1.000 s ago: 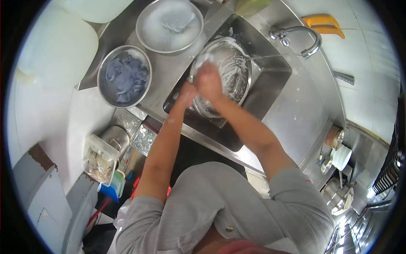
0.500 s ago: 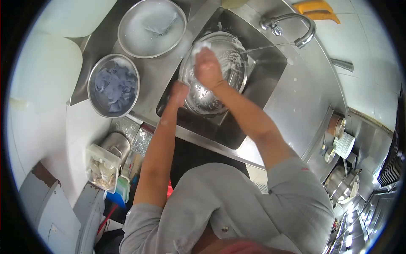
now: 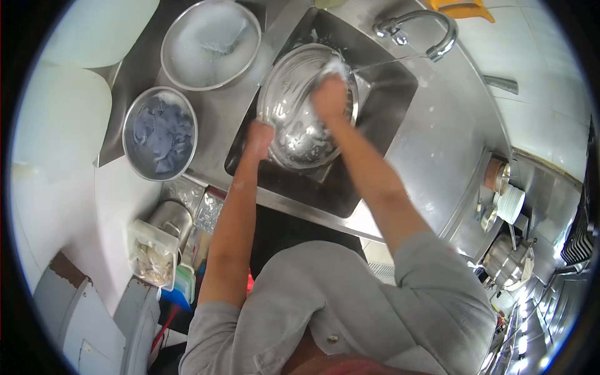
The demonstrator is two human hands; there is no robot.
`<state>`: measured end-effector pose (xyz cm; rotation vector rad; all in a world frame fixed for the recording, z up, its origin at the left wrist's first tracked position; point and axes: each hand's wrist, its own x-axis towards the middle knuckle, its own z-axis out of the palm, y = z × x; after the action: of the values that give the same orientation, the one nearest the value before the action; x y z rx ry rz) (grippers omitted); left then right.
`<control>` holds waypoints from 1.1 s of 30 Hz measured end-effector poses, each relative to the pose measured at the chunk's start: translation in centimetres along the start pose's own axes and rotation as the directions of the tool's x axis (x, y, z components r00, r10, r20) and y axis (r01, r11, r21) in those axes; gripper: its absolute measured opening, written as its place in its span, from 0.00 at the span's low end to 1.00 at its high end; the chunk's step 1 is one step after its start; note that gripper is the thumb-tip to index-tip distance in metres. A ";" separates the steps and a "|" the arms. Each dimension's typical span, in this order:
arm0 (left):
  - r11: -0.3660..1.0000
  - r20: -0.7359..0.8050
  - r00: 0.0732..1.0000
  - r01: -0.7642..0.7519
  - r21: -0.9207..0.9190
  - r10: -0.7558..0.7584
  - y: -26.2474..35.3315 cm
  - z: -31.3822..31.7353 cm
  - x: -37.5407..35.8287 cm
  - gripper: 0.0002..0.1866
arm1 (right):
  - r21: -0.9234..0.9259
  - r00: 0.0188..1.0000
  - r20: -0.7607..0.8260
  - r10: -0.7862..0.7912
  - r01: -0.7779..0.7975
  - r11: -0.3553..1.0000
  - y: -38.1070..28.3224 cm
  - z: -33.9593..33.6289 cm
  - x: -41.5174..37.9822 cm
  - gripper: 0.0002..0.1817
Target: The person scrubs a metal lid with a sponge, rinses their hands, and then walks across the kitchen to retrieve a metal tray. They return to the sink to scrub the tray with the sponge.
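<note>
A large round metal bowl (image 3: 305, 136), streaked with suds inside, leans in the steel sink (image 3: 400, 106). My left hand (image 3: 260, 137) is closed on the bowl's left rim. Over the upper right of the bowl's inside, my right hand (image 3: 330, 99) is closed and smeared by motion. A white foamy lump (image 3: 336, 67) shows at its fingers; whether it is a sponge, a cloth or only suds cannot be made out. From the curved tap (image 3: 445, 45) a thin stream of water runs toward the bowl's right edge.
Left of the sink stand a metal basin (image 3: 187, 72) of foamy water with a greyish piece in it and a smaller bowl (image 3: 128, 140) of blue-grey cloths. A yellow thing (image 3: 462, 9) lies behind the tap. Stacked white plates (image 3: 510, 205) and a pot (image 3: 505, 261) are at right.
My right hand has swept to the right across the bowl's inside, with the white foamy lump at its fingers. My left hand stays on the rim. The whole view has shifted slightly.
</note>
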<state>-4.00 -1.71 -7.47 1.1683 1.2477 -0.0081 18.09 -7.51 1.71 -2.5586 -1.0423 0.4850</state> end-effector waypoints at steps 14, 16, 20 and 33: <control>0.645 0.226 0.867 -0.485 0.591 0.445 -3.2 -1.1 1.8 0.05 | 0.300 0.935 -0.087 0.343 -0.304 0.904 11.9 1.9 -0.1 0.15; 0.988 -0.031 0.990 -0.139 0.066 0.141 0.1 0.0 -1.3 0.06 | 0.294 0.964 -0.166 0.207 -0.152 0.944 9.1 1.7 2.1 0.14; 0.921 0.129 0.955 -0.294 0.254 0.269 -1.7 -0.8 -0.5 0.08 | 0.060 0.631 -0.603 -0.488 0.646 0.761 1.0 1.6 -1.5 0.11; 0.985 0.029 0.997 -0.072 -0.156 0.077 1.0 -0.2 -2.3 0.12 | 0.059 0.929 -0.258 -0.266 0.290 0.955 3.5 2.9 3.4 0.21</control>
<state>-4.50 -2.38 -5.06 1.0749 1.1525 0.1215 21.23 -6.89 -3.01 -2.2644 -1.2295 0.1321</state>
